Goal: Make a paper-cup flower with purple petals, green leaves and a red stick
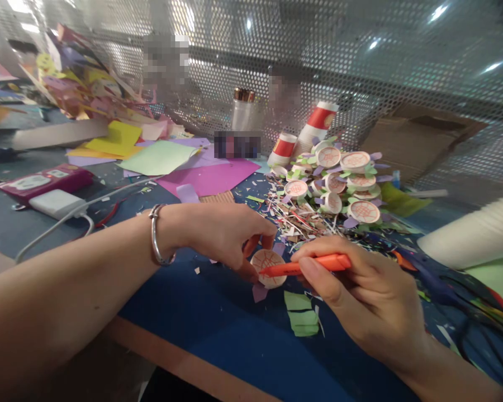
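My left hand (pixel 224 234), with a silver bangle on its wrist, grips the edge of a small round paper-cup base (pixel 272 282) marked with orange lines like a web. Purple paper tabs (pixel 259 292) stick out from its sides. In my right hand (pixel 360 296) is an orange marker (pixel 327 263), its tip touching or just over the disc's face. Pale green paper pieces (pixel 300 315) lie on the blue table below the disc.
Several similar discs with paper tabs (pixel 364 211) are piled beyond my right hand, amid paper scraps (pixel 297 220). Red and white cups (pixel 283 149), coloured paper sheets (pixel 209 177) and a bottle (pixel 243 111) stand or lie farther back. A white cable (pixel 109 195) crosses the left side; stacked cups (pixel 473 231) lie right.
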A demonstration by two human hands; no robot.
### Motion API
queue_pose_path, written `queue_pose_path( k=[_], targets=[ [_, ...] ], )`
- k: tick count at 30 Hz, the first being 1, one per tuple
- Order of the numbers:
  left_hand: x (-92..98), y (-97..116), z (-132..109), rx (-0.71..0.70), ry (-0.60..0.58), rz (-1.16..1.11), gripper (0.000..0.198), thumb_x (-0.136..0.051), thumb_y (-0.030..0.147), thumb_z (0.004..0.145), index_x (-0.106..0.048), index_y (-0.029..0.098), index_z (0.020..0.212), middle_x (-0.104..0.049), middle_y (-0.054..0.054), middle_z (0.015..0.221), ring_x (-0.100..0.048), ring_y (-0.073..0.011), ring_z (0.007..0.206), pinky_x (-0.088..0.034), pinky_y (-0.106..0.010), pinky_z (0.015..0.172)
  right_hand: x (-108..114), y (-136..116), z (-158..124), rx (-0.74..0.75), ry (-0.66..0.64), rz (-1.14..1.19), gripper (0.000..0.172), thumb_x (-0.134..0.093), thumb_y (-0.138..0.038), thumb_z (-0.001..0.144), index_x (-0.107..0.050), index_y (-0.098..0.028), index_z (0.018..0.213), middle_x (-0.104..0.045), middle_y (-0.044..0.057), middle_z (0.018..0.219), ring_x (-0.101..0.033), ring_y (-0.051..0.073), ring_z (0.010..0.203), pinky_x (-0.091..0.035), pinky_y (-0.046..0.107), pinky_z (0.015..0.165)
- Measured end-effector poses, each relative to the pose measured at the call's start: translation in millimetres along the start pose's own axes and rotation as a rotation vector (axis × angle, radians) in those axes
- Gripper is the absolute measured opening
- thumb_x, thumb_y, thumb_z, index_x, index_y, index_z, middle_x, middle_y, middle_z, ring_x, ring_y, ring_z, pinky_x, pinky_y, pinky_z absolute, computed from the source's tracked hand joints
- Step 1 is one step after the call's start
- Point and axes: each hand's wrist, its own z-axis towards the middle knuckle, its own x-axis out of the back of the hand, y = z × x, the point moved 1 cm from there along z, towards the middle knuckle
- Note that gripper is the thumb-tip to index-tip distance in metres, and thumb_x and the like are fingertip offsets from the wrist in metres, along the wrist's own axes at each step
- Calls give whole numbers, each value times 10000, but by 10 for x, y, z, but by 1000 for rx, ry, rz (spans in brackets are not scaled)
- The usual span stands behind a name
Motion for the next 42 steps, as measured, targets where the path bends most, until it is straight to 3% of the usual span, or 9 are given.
queue_pose_path(
  k=[5, 23, 32, 42],
  targets=[
    [-5, 1, -1, -6, 5, 12, 297, -754, 384, 751, -654, 225, 981, -694, 16, 851, -588, -135, 689, -381, -248, 581, -8, 2, 7, -2, -9, 0, 92, -594, -191, 940, -664, -250, 928, -697, -48, 771, -579, 92, 558, -503, 226, 597],
    [-11, -10, 2, 11, 0, -2, 313, -759, 397, 729, -628, 227, 956, -695, 32, 831, -603, -135, 679, -384, -241, 574, -16, 49, -12, -24, 31, -32, 82, -609, -203, 950, -667, -251, 983, -712, -59, 839, -645, 80, 679, -506, 196, 689],
    [-14, 0, 6, 10, -3, -13, 294, -772, 357, 724, -625, 225, 941, -687, 37, 826, -594, -125, 677, -375, -229, 564, -36, 30, 9, 23, -32, -39, 120, -591, -188, 966, -664, -265, 1022, -704, -54, 844, -649, 81, 690, -498, 198, 682],
    [-2, -5, 11, -8, 3, -9, 287, -771, 352, 741, -646, 219, 963, -693, 30, 839, -592, -130, 705, -368, -232, 566, -9, 50, 5, -53, -43, 67, 95, -568, -234, 982, -656, -264, 958, -674, -83, 779, -612, 47, 632, -469, 167, 601]
  ],
)
